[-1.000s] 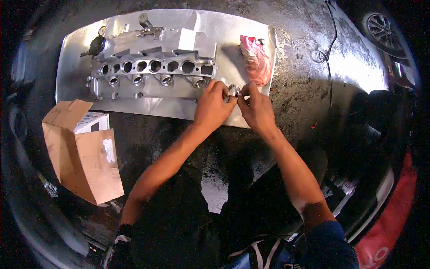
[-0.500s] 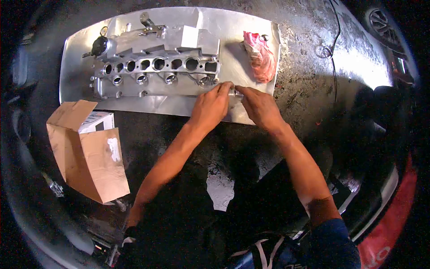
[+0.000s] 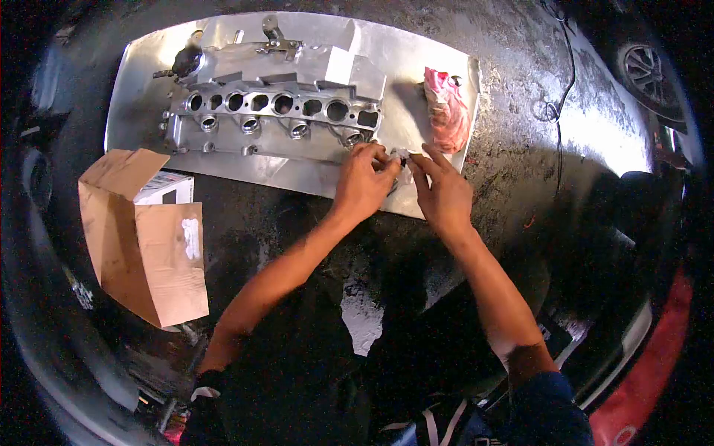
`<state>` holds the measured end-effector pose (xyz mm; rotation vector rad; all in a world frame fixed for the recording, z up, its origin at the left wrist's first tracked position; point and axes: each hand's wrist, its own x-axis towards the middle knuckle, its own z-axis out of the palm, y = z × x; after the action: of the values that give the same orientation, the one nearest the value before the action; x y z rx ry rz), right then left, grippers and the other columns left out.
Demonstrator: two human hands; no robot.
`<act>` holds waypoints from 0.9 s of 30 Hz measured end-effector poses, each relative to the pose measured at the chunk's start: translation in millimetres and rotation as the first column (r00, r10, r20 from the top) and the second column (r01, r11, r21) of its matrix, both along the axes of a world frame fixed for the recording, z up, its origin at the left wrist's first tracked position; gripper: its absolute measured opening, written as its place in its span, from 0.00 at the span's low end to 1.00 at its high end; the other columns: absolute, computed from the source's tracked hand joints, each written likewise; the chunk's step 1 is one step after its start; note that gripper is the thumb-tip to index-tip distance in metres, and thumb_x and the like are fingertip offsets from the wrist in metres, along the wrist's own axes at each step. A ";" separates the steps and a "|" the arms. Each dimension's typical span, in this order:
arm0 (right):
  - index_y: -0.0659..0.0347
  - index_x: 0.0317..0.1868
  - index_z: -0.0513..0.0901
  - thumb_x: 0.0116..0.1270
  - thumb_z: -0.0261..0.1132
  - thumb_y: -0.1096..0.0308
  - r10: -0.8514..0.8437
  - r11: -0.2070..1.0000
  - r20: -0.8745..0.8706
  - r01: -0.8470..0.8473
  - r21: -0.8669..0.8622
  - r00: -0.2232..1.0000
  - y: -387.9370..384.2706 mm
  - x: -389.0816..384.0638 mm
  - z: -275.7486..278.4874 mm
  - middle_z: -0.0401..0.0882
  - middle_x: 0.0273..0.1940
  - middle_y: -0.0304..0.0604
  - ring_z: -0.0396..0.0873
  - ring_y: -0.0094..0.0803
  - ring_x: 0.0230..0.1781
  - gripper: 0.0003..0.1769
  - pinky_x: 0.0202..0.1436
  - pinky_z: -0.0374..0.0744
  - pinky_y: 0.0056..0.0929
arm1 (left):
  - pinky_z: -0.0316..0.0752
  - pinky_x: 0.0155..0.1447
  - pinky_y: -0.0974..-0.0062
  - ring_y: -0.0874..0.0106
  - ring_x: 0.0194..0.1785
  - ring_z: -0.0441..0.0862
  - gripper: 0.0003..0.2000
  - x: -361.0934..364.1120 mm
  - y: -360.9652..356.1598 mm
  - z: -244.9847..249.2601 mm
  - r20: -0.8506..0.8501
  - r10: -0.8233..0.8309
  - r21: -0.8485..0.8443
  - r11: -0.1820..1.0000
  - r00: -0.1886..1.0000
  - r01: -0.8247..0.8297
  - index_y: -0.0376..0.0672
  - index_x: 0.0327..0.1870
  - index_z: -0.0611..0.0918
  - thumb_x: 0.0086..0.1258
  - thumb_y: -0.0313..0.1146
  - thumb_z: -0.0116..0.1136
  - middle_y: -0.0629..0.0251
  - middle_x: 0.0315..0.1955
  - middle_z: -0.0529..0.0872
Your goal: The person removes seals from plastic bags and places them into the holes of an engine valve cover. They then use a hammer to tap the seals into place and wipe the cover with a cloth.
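Note:
My left hand (image 3: pixel 364 181) is beside the right end of a grey metal engine cover (image 3: pixel 223 137), its fingers pinched on a small clear plastic piece (image 3: pixel 402 154). A small dark part shows at that plastic. Close by on the right, my right hand (image 3: pixel 446 192) has its thumb and fingers closed at the other side of the same piece. Both hands are over the lower right part of a shiny metal sheet (image 3: pixel 297 172). The engine cover has a row of dark openings and a black cap (image 3: pixel 187 61) at its left end.
A red and white cloth bundle (image 3: pixel 448 115) lies on the sheet's right side. An open cardboard box (image 3: pixel 171 260) with a white box (image 3: pixel 165 189) inside stands at the left. A dark cable (image 3: pixel 571 74) and a car wheel (image 3: pixel 645 70) are at the upper right.
The whole view has shifted, with the sheet and cover now further right. My fingers have bent more, and clear plastic with a dark part now shows between my hands.

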<state>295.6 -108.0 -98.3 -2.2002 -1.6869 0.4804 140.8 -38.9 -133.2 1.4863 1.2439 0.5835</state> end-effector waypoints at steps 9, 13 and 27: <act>0.64 0.51 0.88 0.68 0.75 0.64 -0.270 0.962 -0.429 0.220 -0.165 0.862 -7.1 15.8 -14.3 0.85 0.61 0.51 0.89 0.45 0.50 0.16 0.52 0.85 0.37 | 0.83 0.47 0.56 0.47 0.43 0.88 0.13 17.4 -7.4 -2.3 0.047 -0.111 0.325 0.941 0.993 0.090 0.31 0.42 0.85 0.71 0.36 0.67 0.42 0.47 0.88; 0.64 0.46 0.87 0.65 0.76 0.69 -0.054 0.992 -0.424 0.097 0.080 0.904 -4.2 18.2 -2.4 0.80 0.62 0.50 0.86 0.46 0.55 0.12 0.55 0.84 0.38 | 0.83 0.49 0.54 0.45 0.43 0.90 0.16 26.8 2.5 9.8 -0.171 -0.115 -0.070 0.992 0.979 0.104 0.32 0.42 0.87 0.71 0.41 0.65 0.42 0.39 0.91; 0.64 0.45 0.83 0.56 0.78 0.76 0.210 0.935 -0.132 -0.159 0.318 0.969 1.2 24.1 7.9 0.81 0.60 0.50 0.84 0.48 0.58 0.17 0.56 0.85 0.40 | 0.82 0.43 0.52 0.44 0.37 0.88 0.13 30.1 18.9 22.1 -0.070 -0.152 0.002 0.988 0.986 0.153 0.33 0.41 0.86 0.73 0.37 0.62 0.41 0.31 0.89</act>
<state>319.7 -106.7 -90.3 -1.7454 -1.7551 0.4024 170.9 -20.0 -111.2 1.6035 1.1692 0.4380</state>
